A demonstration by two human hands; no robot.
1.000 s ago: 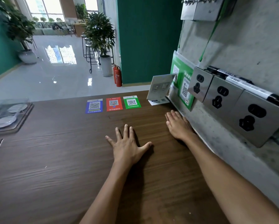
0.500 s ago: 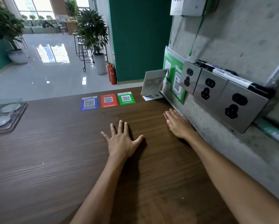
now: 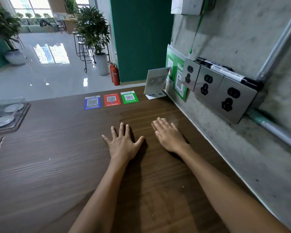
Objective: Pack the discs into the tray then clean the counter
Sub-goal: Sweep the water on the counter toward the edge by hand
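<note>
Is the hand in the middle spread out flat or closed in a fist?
Spread out flat. The left hand lies palm down on the counter, its fingers fanned apart.

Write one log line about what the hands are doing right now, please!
left hand: flat on counter, fingers spread | right hand: flat, blurred | discs: in tray, far left

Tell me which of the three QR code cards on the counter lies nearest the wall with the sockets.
The green card: it is the rightmost of the row, beside the red card, with the blue card farthest from the wall.
</note>
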